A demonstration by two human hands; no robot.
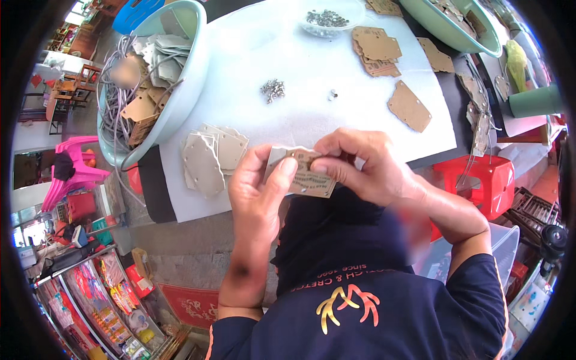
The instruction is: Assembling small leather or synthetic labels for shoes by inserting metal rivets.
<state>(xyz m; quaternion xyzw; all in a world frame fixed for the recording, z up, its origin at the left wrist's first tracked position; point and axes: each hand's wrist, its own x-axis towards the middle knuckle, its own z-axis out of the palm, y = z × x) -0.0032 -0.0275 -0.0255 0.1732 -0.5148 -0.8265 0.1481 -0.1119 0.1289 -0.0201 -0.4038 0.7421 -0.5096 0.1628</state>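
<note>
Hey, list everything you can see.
Flat sheet: one, white, upper centre
Flat card: one, brownish, held at centre
Shallow plastic bowl: one, clear, top centre
Small metal pieces: many, silver, bowl and sheet
Flat pale cards: several, grey, sheet's left
Notched flat pieces: several, brown, sheet's right
Round plastic basins: two, pale green, upper left, upper right
Cables: many, grey, left basin
Plastic stool: one, red, right
Plastic seating: uncounted, pink, left
Packet rack: one, multicoloured, lower left
Shirt: one, navy, lower centre
Left hand, right hand: two, bare, centre

Matt paperboard card (311, 182), shiny metal bits (273, 90), smooth plastic basin (195, 93), glossy plastic stool (489, 187), matt cloth shirt (402, 321)
</note>
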